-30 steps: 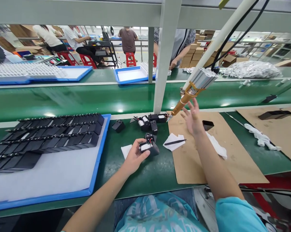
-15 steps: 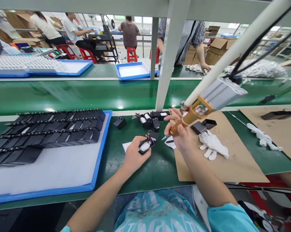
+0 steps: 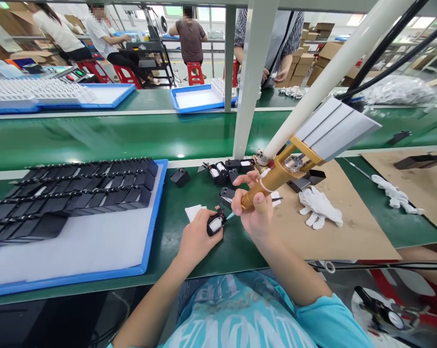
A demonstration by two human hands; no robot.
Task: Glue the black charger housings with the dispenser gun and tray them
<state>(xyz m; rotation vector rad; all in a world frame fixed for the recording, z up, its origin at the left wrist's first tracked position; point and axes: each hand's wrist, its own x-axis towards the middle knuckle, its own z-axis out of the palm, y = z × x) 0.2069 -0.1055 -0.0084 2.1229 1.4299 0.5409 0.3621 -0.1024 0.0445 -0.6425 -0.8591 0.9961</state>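
My left hand is closed around a small black casing with a white part inside, held just above the green bench. My right hand grips the gold barrel of a hanging dispensing tool. The tool's pale tip points down at the casing and almost touches it. A white tube and black cables run from the tool up to the right. More small black casings lie in a loose group behind my hands.
A blue tray at left holds rows of black parts on white foam. Brown cardboard sheet with a white glove lies at right. A grey post stands behind. Other people work at the far benches.
My right hand reached up, took hold of the gold tool and pulled it down and left to the casing. My left hand drew the casing slightly nearer to me.
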